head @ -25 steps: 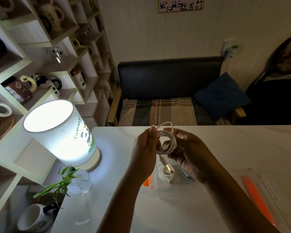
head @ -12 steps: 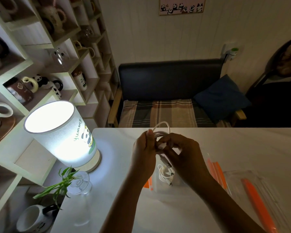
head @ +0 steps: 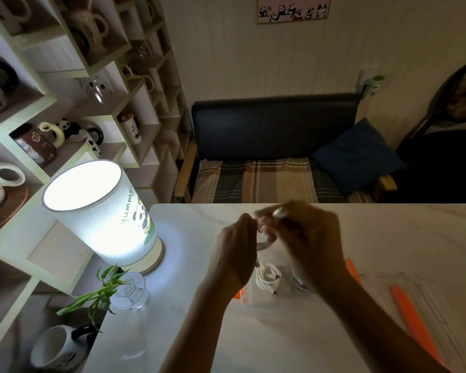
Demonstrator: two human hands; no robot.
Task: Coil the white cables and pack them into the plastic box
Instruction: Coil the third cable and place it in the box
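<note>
Item 1, nearest: clear plastic box with orange clips (head: 249, 298), on the white marble-look tabletop (head: 388, 232), directly under the hands. One coiled white cable (head: 267, 275) already lies inside; a second bundle at its 3 o'clock is mostly hidden by the right wrist.

Item 2: clear lid with orange strips (head: 414, 313), lying flat at 3 o'clock from the box, apart from it.

Item 3: left hand (head: 236, 254), fingers pinched on the loops of the white cable being wound (head: 265, 242), held above the box.

Item 4: right hand (head: 307, 238), motion-blurred, fingers closed on the cable's free end near its tip, at 1 o'clock from the left hand.

Handling note, as judgement: keep the left pinch fixed on the loops, wrap the tail snugly round them, tuck the plug so the coil cannot spring open, then lower it beside the packed coil.

Item 5, far: lit cylindrical panda-print lamp (head: 102, 211), at 9 o'clock, clear of the work.
</note>
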